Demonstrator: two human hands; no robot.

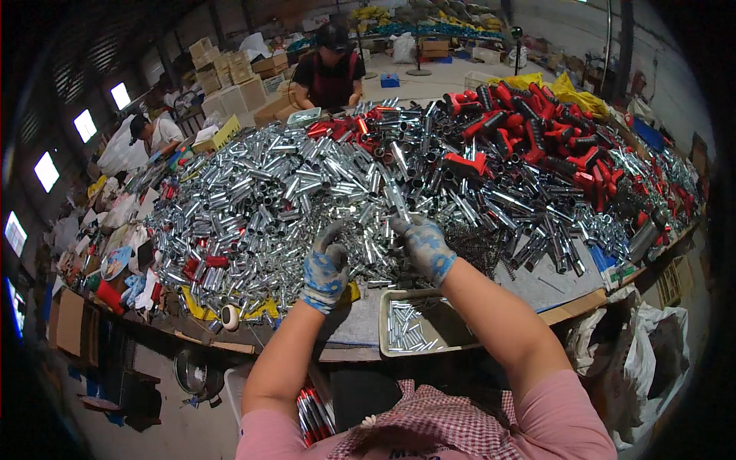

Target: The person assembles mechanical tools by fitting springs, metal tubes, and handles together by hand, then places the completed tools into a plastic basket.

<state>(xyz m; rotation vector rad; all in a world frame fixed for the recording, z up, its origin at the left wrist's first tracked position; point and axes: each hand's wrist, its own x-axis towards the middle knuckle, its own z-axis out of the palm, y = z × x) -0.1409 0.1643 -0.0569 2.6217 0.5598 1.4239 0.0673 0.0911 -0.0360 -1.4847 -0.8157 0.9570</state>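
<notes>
A huge heap of shiny metal tubes (307, 192) covers the worktable, with red and black plastic handles (529, 130) piled at its far right. My left hand (325, 266), in a blue-grey work glove, rests on the near edge of the heap with its fingers curled among the tubes. My right hand (423, 244), gloved the same way, is closed around a metal tube (397, 201) that sticks up out of the pile. Just below my hands sits a shallow beige tray (452, 331) holding several small metal tubes.
A person in black and red (331, 73) works at the table's far side, another in white (157, 132) at the far left. Cardboard boxes (230, 77) stack behind them. Clutter and rags line the left table edge; white bags (652, 360) hang at the lower right.
</notes>
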